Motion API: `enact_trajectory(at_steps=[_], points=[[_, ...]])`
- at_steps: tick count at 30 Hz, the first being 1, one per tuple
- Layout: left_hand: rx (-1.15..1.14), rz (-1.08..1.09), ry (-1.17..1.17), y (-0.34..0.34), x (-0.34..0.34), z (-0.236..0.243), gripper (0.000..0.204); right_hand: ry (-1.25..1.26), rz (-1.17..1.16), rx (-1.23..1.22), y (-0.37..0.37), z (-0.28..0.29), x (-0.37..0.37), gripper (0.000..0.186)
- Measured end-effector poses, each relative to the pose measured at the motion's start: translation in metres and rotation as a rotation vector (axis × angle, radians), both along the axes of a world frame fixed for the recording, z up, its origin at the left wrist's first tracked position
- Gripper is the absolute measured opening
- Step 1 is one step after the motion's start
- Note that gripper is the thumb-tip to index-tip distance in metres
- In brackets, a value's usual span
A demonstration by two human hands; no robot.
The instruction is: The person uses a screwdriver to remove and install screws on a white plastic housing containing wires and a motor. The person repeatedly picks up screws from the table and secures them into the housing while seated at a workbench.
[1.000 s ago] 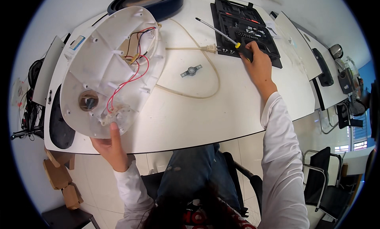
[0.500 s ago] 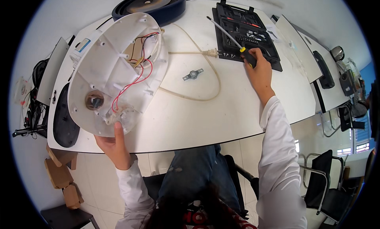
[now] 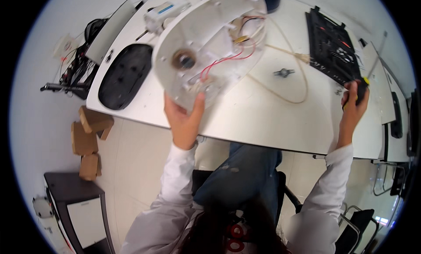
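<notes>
My left hand (image 3: 183, 122) grips the near end of a white plastic appliance housing (image 3: 175, 34), thumb on top and fingers beneath. The housing lies open side up, showing red wires (image 3: 228, 60), a round brown-rimmed hole (image 3: 184, 59) and a clear plastic part by my thumb. A screwdriver (image 3: 362, 88) with a black and yellow handle is in my closed right hand (image 3: 354, 104), its shaft pointing up and away to the right. Between the hands, a small grey metal bracket (image 3: 284, 73) lies on the table inside a loop of beige power cord (image 3: 302, 94).
A black tool case (image 3: 331, 48) lies open at the far right of the white table (image 3: 272, 122), with small screws (image 3: 339, 91) near it. On the left rests a black oval cover (image 3: 125, 76). Cardboard boxes (image 3: 85, 137) and a dark cabinet (image 3: 74, 186) stand left of the table.
The view has swung left, shifting the scene to the right. My left hand keeps hold of the housing. The screwdriver's shaft has turned from pointing far left to pointing far right.
</notes>
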State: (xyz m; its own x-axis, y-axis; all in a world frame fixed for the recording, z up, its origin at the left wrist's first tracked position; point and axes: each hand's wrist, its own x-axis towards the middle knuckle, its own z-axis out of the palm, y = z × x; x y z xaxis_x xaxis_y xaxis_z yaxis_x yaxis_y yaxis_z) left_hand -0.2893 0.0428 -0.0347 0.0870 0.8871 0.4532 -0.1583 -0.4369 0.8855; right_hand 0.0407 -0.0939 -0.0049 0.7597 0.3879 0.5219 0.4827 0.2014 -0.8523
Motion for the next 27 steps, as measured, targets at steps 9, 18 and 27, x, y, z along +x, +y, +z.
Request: enact_trajectory(at_steps=[9,18,27], points=[[0.040,-0.035,-0.023,0.000,-0.001,0.005,0.052,-0.189,0.528,-0.335,-0.049,-0.010,-0.118,0.033],[0.030,-0.046,-0.032,-0.002,0.002,0.004,0.054,-0.137,0.483,-0.433,-0.052,-0.009,-0.140,0.034],[0.022,-0.009,0.047,-0.002,0.004,0.007,0.060,-0.112,0.509,-0.437,-0.052,-0.009,-0.135,0.032]])
